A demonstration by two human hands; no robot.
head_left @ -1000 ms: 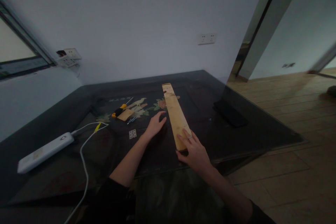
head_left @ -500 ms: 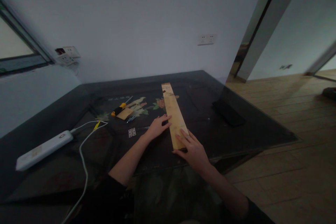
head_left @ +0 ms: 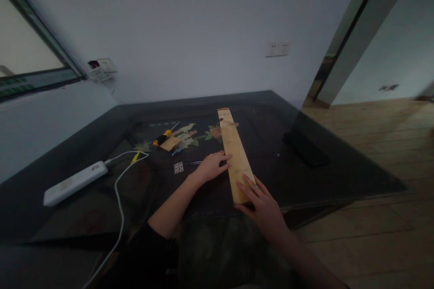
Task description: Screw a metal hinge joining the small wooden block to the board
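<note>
A long pale wooden board [head_left: 236, 156] stretches away from me over the dark table. My right hand [head_left: 266, 205] grips its near end, thumb at the end edge and fingers laid across the top; a ring shows on one finger. Against the board's left edge, my left hand [head_left: 213, 165] holds on with its fingertips partly over the top. Its thumb is hard to make out. Left of that hand lies a small metal hinge [head_left: 178, 168]. Farther back are several screws [head_left: 177, 151], a small wooden piece [head_left: 170, 143] and a yellow-and-black screwdriver [head_left: 162, 137].
A white power strip [head_left: 76, 184] lies on the left of the table [head_left: 203, 99], its cable [head_left: 121, 207] running down toward me. On the right rests a flat black object [head_left: 307, 149]. The wall [head_left: 190, 31] with sockets [head_left: 277, 49] stands behind.
The view has swung slightly left, so everything sits farther right. The board's near end has come a little closer to me, with both hands still on it.
</note>
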